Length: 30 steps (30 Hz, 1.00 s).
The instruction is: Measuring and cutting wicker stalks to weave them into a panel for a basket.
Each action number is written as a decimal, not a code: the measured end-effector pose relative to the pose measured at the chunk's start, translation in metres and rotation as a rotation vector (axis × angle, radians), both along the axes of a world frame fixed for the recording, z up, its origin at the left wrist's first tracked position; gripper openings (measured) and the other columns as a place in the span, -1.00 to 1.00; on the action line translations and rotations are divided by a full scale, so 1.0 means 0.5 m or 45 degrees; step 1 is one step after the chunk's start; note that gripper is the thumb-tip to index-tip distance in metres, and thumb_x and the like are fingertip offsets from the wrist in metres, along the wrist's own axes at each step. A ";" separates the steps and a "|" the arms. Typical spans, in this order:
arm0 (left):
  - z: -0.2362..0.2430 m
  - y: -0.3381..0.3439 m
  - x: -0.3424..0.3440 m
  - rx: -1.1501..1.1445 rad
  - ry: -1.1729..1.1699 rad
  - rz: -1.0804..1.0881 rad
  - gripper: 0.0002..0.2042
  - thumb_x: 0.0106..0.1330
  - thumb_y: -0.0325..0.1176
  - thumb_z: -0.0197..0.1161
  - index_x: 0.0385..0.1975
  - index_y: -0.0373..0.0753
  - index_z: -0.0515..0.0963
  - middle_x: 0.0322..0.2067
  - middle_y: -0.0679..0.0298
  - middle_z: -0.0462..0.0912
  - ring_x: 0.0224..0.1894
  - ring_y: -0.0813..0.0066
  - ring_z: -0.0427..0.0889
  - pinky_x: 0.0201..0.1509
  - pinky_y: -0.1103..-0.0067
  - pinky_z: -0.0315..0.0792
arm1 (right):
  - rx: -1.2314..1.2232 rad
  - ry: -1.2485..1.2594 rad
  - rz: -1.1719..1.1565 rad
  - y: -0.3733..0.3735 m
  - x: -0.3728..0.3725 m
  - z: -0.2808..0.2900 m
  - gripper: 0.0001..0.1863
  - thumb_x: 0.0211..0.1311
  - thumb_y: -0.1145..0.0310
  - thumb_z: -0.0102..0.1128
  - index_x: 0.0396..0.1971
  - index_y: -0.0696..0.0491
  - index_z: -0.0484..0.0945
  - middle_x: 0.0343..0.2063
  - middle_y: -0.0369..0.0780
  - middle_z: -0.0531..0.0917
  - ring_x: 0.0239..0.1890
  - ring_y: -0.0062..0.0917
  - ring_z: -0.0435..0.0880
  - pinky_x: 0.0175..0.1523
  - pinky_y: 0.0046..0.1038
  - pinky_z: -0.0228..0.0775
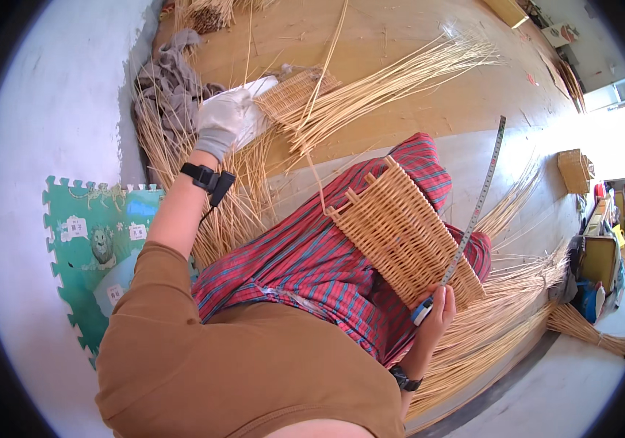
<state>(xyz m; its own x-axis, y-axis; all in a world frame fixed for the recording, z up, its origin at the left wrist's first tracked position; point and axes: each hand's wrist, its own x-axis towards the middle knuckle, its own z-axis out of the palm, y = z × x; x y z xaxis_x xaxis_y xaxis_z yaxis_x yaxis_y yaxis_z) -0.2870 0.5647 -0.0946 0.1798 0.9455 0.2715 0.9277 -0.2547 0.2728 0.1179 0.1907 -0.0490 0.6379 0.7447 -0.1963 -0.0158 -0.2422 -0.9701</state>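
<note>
The right hand (440, 310) is gripping a blue-and-white tape measure (421, 312), whose strip is stretching up over a woven panel (400, 233) and past its edge. That panel is lying tilted on the person's lap, which a red checked cloth (290, 259) is covering. The left hand (223, 117), wearing a pale glove, is reaching forward beside a white sheet (258, 128); whether its fingers are closing on anything, I cannot tell. Just right of it, a smaller woven piece (294, 93) is lying on the floor (393, 109), with long straw strands (407, 77) spreading beside it. A grey cloth (170, 84) is lying crumpled near the wall, and a green mat (86, 248) is showing at the left.
</note>
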 end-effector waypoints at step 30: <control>0.157 -0.191 0.188 -0.085 -0.609 -0.852 -0.57 0.25 -0.60 0.13 0.12 -0.12 0.56 -0.26 0.21 0.73 -0.34 0.32 0.71 -0.24 0.48 0.58 | 0.393 0.691 0.086 0.039 -0.018 0.088 -0.69 0.61 0.12 -0.06 -0.26 0.04 0.47 -0.05 -0.09 0.58 -0.06 -0.35 0.60 -0.04 -0.28 0.51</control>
<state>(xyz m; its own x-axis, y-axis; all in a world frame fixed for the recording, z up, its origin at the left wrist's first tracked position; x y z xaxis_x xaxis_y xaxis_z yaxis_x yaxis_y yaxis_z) -0.1932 0.4690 -0.0161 0.5901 0.6964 0.4084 0.3656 -0.6816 0.6339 0.1088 0.2104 -0.0052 0.4574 0.8539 -0.2483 -0.5201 0.0304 -0.8536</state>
